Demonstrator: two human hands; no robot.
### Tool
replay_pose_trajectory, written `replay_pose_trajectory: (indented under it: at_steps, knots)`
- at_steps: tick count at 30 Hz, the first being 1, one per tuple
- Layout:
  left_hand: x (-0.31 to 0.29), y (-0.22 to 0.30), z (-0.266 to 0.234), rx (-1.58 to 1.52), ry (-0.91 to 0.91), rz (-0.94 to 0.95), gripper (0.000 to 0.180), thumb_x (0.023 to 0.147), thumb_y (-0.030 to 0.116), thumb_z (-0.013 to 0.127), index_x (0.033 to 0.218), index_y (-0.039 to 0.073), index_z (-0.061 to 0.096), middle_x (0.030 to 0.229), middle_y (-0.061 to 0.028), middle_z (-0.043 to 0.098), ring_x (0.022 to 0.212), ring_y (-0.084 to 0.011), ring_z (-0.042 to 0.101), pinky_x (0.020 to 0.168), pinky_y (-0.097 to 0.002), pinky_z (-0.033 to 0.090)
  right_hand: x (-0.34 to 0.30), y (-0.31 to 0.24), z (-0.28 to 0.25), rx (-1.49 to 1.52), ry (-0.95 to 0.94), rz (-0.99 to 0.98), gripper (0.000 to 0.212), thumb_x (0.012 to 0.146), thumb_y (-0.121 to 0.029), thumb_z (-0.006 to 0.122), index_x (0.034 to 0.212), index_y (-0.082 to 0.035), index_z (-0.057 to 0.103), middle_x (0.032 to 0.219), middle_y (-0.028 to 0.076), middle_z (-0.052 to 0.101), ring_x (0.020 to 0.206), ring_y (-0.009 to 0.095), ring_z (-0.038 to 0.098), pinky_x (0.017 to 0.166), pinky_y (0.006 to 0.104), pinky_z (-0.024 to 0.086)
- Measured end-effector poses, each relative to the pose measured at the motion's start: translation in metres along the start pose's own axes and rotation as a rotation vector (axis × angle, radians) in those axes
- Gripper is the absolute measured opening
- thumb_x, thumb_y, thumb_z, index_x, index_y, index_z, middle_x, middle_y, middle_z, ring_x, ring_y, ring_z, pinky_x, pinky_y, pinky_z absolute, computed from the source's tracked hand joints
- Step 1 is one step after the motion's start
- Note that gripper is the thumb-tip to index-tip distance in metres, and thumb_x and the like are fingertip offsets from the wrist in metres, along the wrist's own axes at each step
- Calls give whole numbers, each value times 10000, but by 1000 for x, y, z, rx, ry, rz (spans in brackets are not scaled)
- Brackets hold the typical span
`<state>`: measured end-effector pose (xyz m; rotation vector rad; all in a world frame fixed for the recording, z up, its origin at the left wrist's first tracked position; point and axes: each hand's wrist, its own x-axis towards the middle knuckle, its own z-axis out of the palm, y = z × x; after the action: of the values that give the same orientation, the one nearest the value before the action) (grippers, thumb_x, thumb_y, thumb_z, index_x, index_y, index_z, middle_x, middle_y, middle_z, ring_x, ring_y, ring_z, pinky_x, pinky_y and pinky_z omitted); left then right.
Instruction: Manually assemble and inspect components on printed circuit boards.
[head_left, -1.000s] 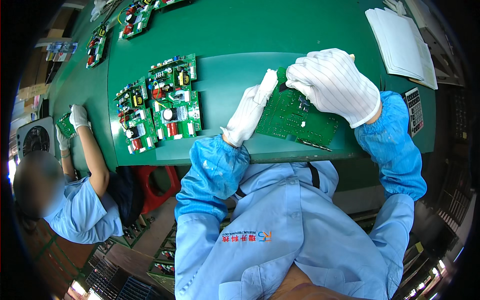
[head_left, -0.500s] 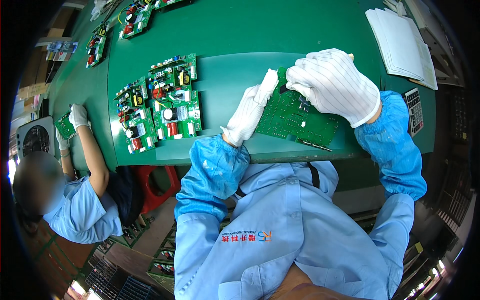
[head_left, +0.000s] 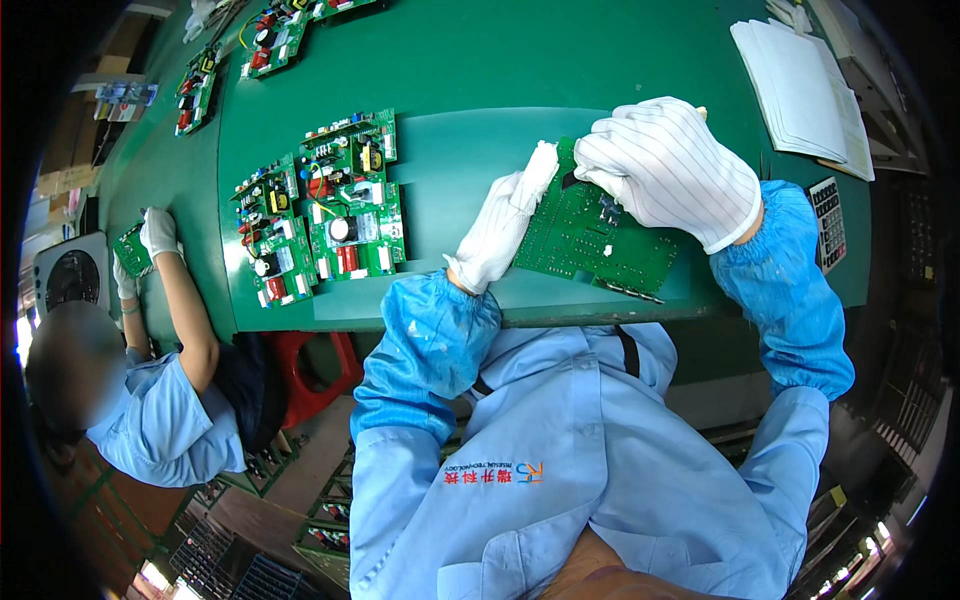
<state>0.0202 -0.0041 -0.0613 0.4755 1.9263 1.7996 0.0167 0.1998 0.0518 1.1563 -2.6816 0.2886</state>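
Observation:
A green circuit board [head_left: 600, 245] lies with its solder side up near the front edge of the bench, turned slightly. My left hand [head_left: 500, 220], in a white glove, holds the board along its left edge, with the thumb side toward the far corner. Over the board's far part, my right hand [head_left: 665, 165] in a striped white glove is closed around a slim tool. The tool's dark flat tip [head_left: 570, 181] shows at the fingertips, against the board, and a pale yellowish end [head_left: 703, 112] sticks out past the knuckles. The grip itself is hidden by the glove.
Populated boards [head_left: 350, 225] stand to the left, with several more [head_left: 270, 45] farther back. White papers [head_left: 800, 95] and a calculator [head_left: 828, 225] lie right. At far left, a co-worker's gloved hand [head_left: 158, 235] is at another board [head_left: 132, 250], near a fan [head_left: 75, 275]. A red stool [head_left: 320, 375] stands below.

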Motion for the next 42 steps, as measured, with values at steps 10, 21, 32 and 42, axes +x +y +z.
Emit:
replay_pose_trajectory:
  at_steps: [10, 21, 32, 42]
  knots:
    - [-4, 25, 7, -236, 56, -123, 508, 986, 414, 367, 1081, -47, 559, 855, -125, 573, 751, -194, 500, 743, -320, 423, -11, -22, -6, 29, 204, 255, 131, 825, -206, 612, 892, -94, 610, 774, 57, 603, 679, 241, 614, 593, 341, 482]
    - [-48, 2, 30, -450, 283, -113, 510, 988, 444, 349, 1032, -25, 544, 795, -41, 515, 669, -141, 429, 631, -318, 391, -57, -111, -4, 415, 216, 795, 305, 849, -53, 585, 1153, -74, 594, 870, 100, 592, 776, 262, 582, 646, 366, 502]
    - [-89, 32, 53, -1055, 90, -536, 735, 896, 571, 424, 1384, 27, 343, 1385, -142, 398, 1247, -302, 403, 1071, -453, 285, -94, -152, 19, 164, 56, 789, 418, 822, -238, 627, 1230, -155, 601, 959, 54, 542, 844, 205, 556, 627, 315, 455]
    - [-99, 34, 68, -1090, 250, -486, 613, 939, 547, 355, 1229, 24, 491, 1180, -117, 534, 1019, -220, 509, 906, -362, 387, -105, -165, 34, 361, 186, 809, 364, 796, -196, 673, 1153, -164, 610, 960, 50, 536, 832, 209, 569, 652, 323, 474]
